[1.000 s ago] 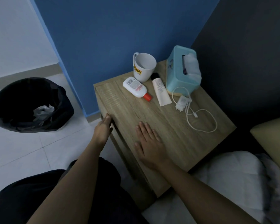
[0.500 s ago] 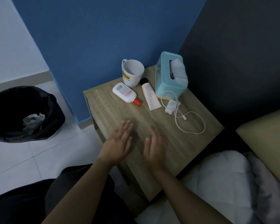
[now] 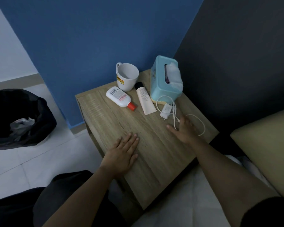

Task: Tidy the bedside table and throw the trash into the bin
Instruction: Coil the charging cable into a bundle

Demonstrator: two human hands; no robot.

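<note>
The wooden bedside table (image 3: 115, 118) carries a white mug (image 3: 127, 76), a white bottle with a red cap (image 3: 120, 98) lying down, a pale tube (image 3: 144, 99) and a teal tissue box (image 3: 164, 79) along its far side. A white charger with its cable (image 3: 166, 110) lies in front of the box. My left hand (image 3: 121, 154) rests flat on the table near its front edge, fingers straight. My right hand (image 3: 184, 130) lies over the cable loop with fingers spread, touching the cable; no grip shows. A black-lined bin (image 3: 39, 112) stands on the floor at the left.
Crumpled paper (image 3: 21, 124) lies inside the bin. A blue wall rises behind the table and a dark headboard (image 3: 236, 71) to its right. White bedding (image 3: 187, 202) and a beige pillow (image 3: 266, 148) border the table's right and near sides.
My left hand went from the table's left edge onto the top and lies flat. My right hand slid right across the table onto the charger cable. The camera view shifted a little.
</note>
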